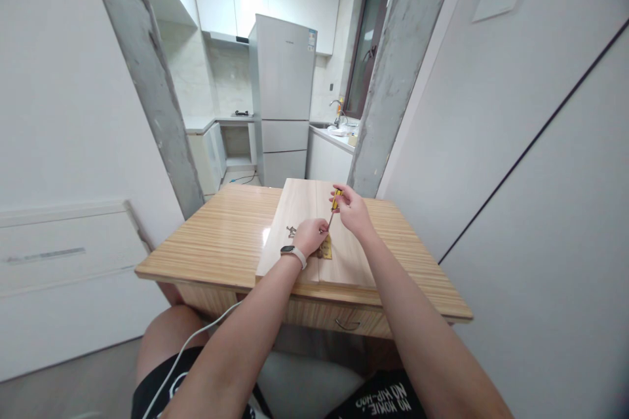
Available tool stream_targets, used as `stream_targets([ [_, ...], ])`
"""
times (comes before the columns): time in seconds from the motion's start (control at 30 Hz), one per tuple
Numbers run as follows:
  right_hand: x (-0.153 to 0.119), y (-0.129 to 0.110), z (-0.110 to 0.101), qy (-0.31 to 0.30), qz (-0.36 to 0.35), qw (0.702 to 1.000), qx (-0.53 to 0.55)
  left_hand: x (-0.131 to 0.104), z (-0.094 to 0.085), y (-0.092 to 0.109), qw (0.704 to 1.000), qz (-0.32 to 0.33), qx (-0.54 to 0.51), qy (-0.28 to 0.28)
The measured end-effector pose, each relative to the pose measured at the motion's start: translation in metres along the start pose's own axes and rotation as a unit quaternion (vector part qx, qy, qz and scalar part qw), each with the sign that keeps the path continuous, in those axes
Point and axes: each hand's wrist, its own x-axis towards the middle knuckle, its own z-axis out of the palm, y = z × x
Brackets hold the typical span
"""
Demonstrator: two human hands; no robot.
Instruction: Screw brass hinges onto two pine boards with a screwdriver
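My right hand [350, 208] is closed around the yellow and black handle of a screwdriver [337, 200], whose shaft slants down toward my left fingertips. My left hand [312, 236], with a watch on the wrist, rests low over the pale wooden boards [295, 200]. Its fingers are pinched at the screwdriver's tip; what they hold, if anything, is too small to tell. A brass-coloured hinge [327, 248] lies across the seam between the boards, partly hidden by my left hand. Several small screws [291, 232] lie left of that hand.
The boards lie on a wood-grain table [221, 222] with a drawer handle [347, 325] at its front. A white cable [196, 330] runs beside my left arm. Beyond the table stand a refrigerator [287, 72] and a sink counter [334, 137].
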Motion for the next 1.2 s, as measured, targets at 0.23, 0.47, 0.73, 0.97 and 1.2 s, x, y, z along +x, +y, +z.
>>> stream_targets([
  [0.23, -0.0014, -0.0025, 0.0012, 0.068, -0.039, 0.993, -0.085, -0.0004, -0.0013, 0.004, 1.0, -0.003, 0.006, 0.002],
  [0.47, -0.0027, -0.0061, 0.0047, -0.001, -0.013, 1.0, -0.009, -0.0015, -0.004, 0.0061, 1.0, -0.006, 0.011, 0.0],
  [0.73, -0.0018, -0.0024, 0.0, 0.005, -0.003, 1.0, -0.012, -0.0005, -0.0007, 0.0026, 1.0, -0.008, 0.007, 0.0],
  [0.97, -0.0015, -0.0049, 0.001, 0.076, -0.029, 0.993, -0.083, -0.0008, -0.0015, 0.0037, 1.0, -0.005, 0.007, 0.003],
  [1.2, -0.0038, -0.0053, 0.0006, -0.013, -0.006, 1.0, 0.026, -0.0021, -0.0025, 0.0055, 1.0, -0.007, 0.001, 0.004],
])
